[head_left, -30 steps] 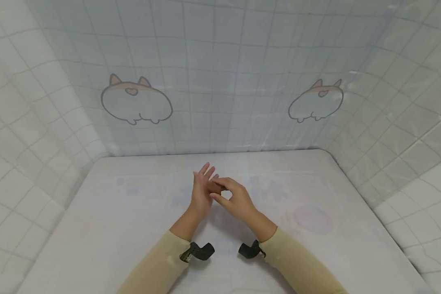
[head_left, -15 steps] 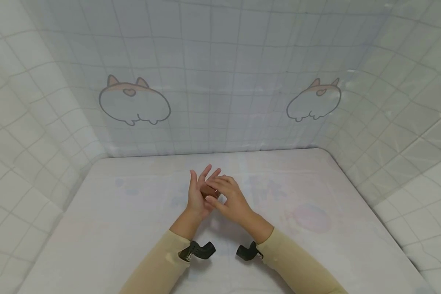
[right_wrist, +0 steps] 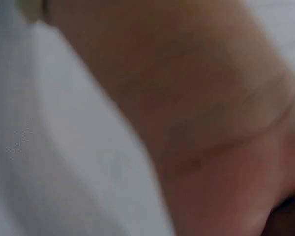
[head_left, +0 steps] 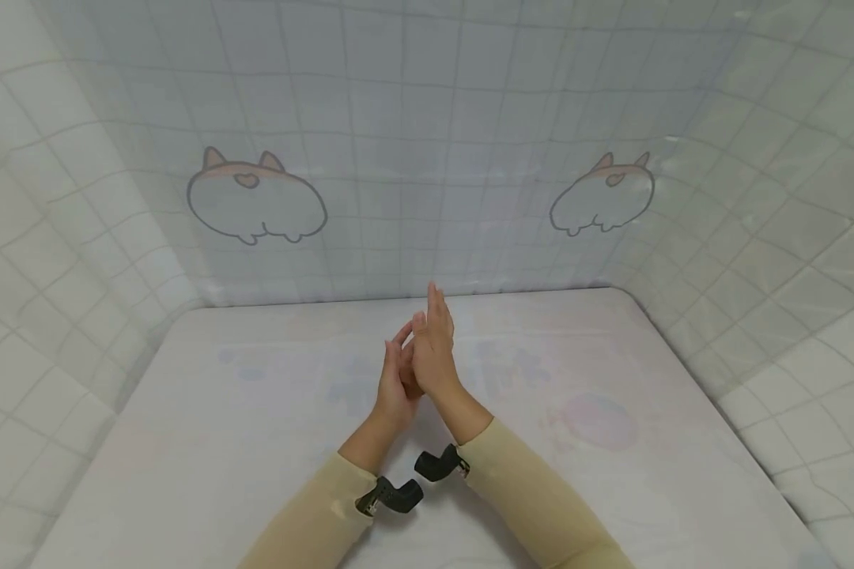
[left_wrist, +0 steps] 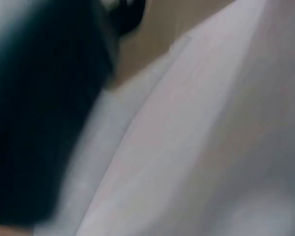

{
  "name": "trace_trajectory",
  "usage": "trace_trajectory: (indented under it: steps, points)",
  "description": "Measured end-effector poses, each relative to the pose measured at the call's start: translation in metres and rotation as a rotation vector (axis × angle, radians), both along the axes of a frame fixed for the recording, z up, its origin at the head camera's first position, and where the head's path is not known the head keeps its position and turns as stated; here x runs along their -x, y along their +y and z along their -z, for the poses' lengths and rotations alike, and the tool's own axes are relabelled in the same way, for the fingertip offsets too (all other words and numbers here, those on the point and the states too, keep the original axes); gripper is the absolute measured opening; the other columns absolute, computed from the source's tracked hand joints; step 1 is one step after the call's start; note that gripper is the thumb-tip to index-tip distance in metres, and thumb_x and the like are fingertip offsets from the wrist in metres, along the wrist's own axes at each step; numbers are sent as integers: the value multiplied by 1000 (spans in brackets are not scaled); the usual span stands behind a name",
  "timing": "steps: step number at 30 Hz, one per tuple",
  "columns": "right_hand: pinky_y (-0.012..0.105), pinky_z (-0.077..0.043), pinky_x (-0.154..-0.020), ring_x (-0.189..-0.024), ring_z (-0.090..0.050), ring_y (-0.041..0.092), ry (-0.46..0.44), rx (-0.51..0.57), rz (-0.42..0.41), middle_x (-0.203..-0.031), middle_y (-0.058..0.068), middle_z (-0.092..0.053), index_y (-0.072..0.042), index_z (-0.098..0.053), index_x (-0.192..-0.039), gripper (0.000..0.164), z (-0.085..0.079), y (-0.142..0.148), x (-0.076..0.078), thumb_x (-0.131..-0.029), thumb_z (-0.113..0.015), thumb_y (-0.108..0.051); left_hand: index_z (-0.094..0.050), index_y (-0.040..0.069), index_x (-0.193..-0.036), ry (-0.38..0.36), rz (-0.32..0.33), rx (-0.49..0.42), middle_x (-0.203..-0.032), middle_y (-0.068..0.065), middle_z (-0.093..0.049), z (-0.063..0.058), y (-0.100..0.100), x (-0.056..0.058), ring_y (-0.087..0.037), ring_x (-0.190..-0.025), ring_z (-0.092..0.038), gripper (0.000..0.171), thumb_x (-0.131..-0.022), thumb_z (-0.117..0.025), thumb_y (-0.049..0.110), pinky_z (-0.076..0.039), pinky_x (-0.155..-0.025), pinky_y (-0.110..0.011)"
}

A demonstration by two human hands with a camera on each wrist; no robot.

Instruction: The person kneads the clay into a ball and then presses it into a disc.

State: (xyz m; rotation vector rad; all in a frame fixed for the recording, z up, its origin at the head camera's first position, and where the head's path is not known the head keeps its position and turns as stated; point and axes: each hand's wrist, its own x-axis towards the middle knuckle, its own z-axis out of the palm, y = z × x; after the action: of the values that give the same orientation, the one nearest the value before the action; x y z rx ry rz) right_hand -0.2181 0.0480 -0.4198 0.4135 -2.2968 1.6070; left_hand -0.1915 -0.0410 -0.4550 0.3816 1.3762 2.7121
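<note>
My left hand [head_left: 391,391] and right hand [head_left: 434,356] come together palm to palm above the middle of the table. The right hand's straight fingers point up and away; the left hand's thumb and fingers are extended. Between the palms a small brown lump [head_left: 409,379] shows partly, mostly hidden by the hands. Its material does not show clearly. The right wrist view is filled by my right wrist [right_wrist: 177,88] and the base of the palm, blurred. A dark blurred shape [left_wrist: 44,123] covers the left side of the left wrist view.
A white table [head_left: 206,442] with a faint printed cloth lies beneath. Around it rise white grid-patterned curtains [head_left: 427,197] with cartoon drawings. A black wrist mount sits on the left sleeve [head_left: 313,514] and another on the right sleeve [head_left: 541,490].
The right hand has gone from bent fingers touching the brown lump in the left palm to straight fingers laid against the left hand, covering the lump. The two wrists have come closer together.
</note>
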Motion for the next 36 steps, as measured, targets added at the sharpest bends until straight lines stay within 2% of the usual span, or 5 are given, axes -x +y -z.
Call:
trace_trajectory:
  steps: [6,10,15,34,36]
  points:
    - [73,-3,-111,-152,5,30,-59,-87,-50,-168,4,2,-26,2,-162,82,15,2,3,-97,-8,-75,-8,14,-161,93,-80,94,-167,-7,-14,-3,-1,-7,-3,-104,-55,85,-99,-15,72,-44,-71,-16]
    - [75,-6,-109,-152,5,30,-88,-81,-120,-168,3,3,-28,4,-162,88,24,3,-5,-92,-5,-81,-4,13,-161,156,-147,127,-167,-10,-5,-9,-2,-5,-24,-150,-17,89,-98,-16,74,-23,-118,-37]
    - [73,-10,-110,-152,3,29,-50,-21,-198,-168,-1,3,-24,5,-162,99,27,0,-20,-86,-5,-87,-1,12,-161,243,-198,133,-167,-8,-1,-20,-4,3,-29,-152,-7,93,-97,-21,76,-1,-121,-48]
    - [54,-7,-119,-153,-6,22,117,268,-313,-168,2,-3,-24,10,-161,87,-1,13,-34,-96,-9,-78,-6,21,-162,367,-312,632,-168,0,-3,-10,-5,17,-21,-152,-8,88,-95,-8,77,-10,-113,-69]
    - [53,-6,-120,-153,-7,22,125,268,-299,-168,2,-4,-24,9,-161,86,-6,14,-30,-96,-9,-77,-3,22,-162,356,-261,640,-167,-4,-5,-9,-3,13,-20,-133,-44,86,-96,-6,76,-35,-105,-60]
